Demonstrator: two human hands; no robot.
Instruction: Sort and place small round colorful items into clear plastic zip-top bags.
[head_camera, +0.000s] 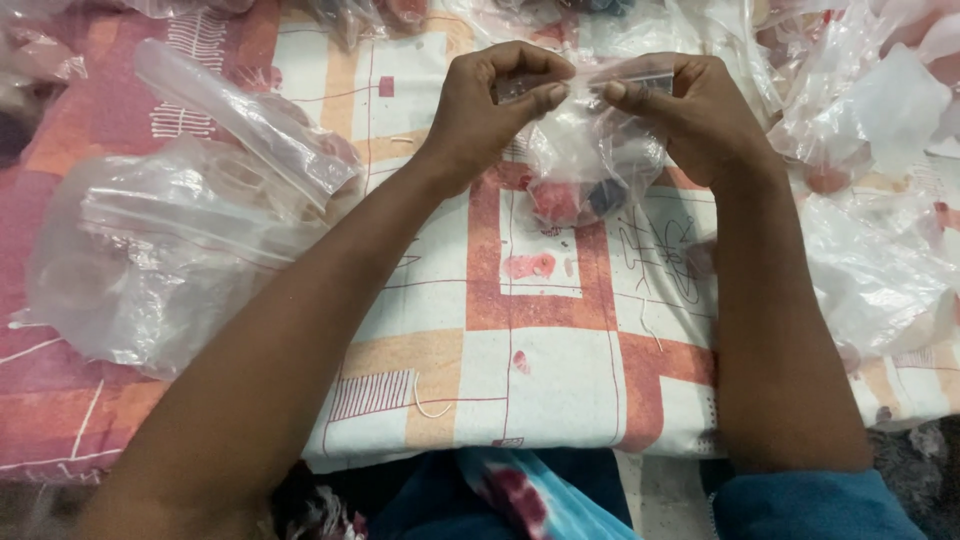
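Nearest you, blue clothing (800, 505) at the frame's bottom edge, then the patterned cloth (540, 370) in red, orange and white covering the surface. Small red scraps (530, 265) lie on it between your forearms.

Left of centre: a heap of empty clear plastic bags (170, 250). More clear bags (880, 230) piled on the right.

Far centre: your left hand (490, 105) and right hand (690, 115) both hold the small clear zip bag (595, 150) up off the cloth. Each grip is closed, thumb and forefinger pinching the top strip, thumb tips nearly touching. Red and dark pieces (570, 198) sit in the bag's bottom.

Risks, my read:
- Pinch looks shallow; film is slick, so one side could slip and tip the bag.
- If the strip isn't fully sealed, the contents could spill onto the cloth and mix with the loose scraps.
- Thin film could tear if pulled apart hard.
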